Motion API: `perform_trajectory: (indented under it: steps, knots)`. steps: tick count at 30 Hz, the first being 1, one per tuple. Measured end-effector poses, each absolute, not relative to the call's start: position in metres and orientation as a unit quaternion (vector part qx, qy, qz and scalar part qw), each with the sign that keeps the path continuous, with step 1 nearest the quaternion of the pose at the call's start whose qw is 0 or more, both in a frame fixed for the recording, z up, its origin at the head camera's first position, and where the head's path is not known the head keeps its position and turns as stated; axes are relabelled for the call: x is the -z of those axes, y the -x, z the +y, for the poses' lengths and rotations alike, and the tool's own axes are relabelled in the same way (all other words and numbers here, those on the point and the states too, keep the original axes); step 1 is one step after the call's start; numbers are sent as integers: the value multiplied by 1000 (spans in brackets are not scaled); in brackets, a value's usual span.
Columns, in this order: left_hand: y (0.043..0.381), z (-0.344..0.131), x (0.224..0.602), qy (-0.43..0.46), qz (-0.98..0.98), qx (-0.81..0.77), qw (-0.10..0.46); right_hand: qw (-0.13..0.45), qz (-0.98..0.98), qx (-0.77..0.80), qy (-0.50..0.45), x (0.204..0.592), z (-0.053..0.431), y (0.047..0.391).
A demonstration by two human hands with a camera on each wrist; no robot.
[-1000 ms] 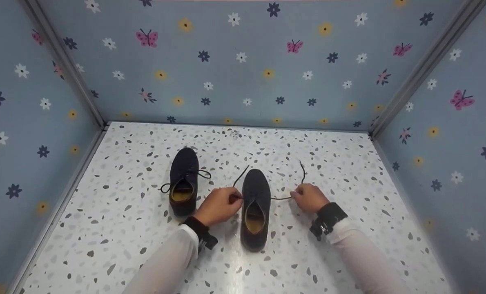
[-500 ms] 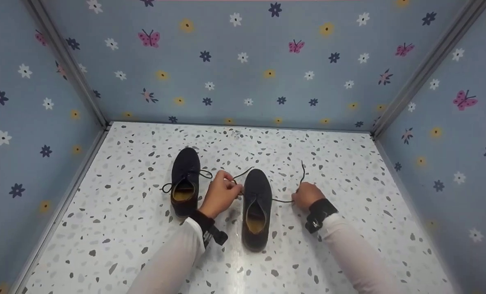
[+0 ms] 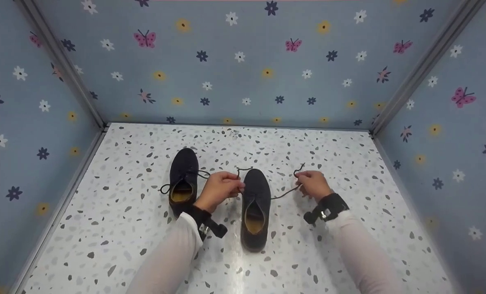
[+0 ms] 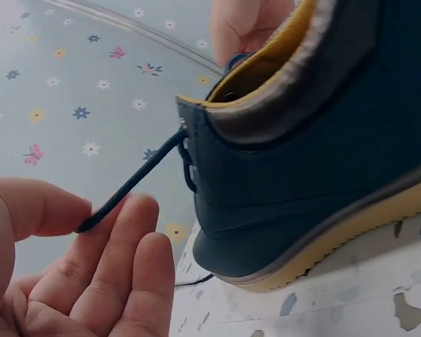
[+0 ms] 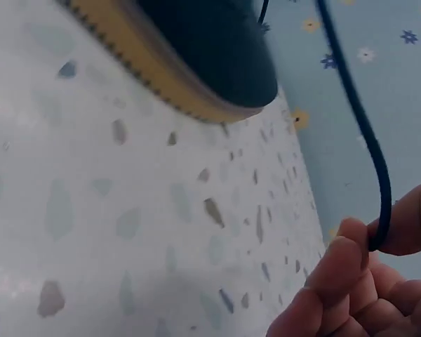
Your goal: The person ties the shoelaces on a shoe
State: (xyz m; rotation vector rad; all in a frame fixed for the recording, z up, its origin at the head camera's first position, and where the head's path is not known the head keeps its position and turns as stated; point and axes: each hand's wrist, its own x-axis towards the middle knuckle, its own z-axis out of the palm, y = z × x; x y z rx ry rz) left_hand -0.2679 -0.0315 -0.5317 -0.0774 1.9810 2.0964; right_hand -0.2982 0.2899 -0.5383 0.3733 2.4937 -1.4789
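Note:
A dark shoe [image 3: 256,212] with a tan lining stands between my hands, toe pointing away. On its left side my left hand [image 3: 218,190] pinches one end of its dark shoelace; the left wrist view shows the lace [image 4: 137,175] running taut from the eyelets to thumb and forefinger. To the right, my right hand [image 3: 314,183] pinches the other lace end [image 5: 365,130] between thumb and fingertips, and that strand slopes up from the shoe. A short tip of lace sticks out beyond each hand.
A matching shoe [image 3: 183,179] stands to the left, its lace tied in a bow, close to my left hand. Speckled white floor [image 3: 308,253] lies beneath everything. Blue flowered panels [image 3: 243,61] enclose the back and both sides.
My right hand has lifted its lace end, so the strand rises from the shoe instead of lying flat. My left hand has moved slightly forward along its lace.

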Motion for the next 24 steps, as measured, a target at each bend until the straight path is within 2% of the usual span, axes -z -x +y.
perform_trajectory:
  steps: [5, 8, 12, 18, 21, 24]
  knots:
    - [272, -32, 523, -2, 672, -729, 129, 124, 775, 602, -145, 520, 288, 301]
    - [274, -32, 517, -18, 675, -727, 124, 137, 777, 602, -123, 512, 288, 300]
    - [275, -32, 509, -32, 679, -723, 124, 166, 866, 467, -71, 504, 289, 295]
    - [277, -30, 500, -37, 680, -724, 112, 174, 961, 216, 15, 500, 286, 292]
    - [277, -29, 497, -41, 691, -714, 103, 175, 965, 197, 6, 502, 287, 292]
    - [279, -27, 495, -53, 702, -703, 98, 145, 956, 256, -18, 503, 288, 292]
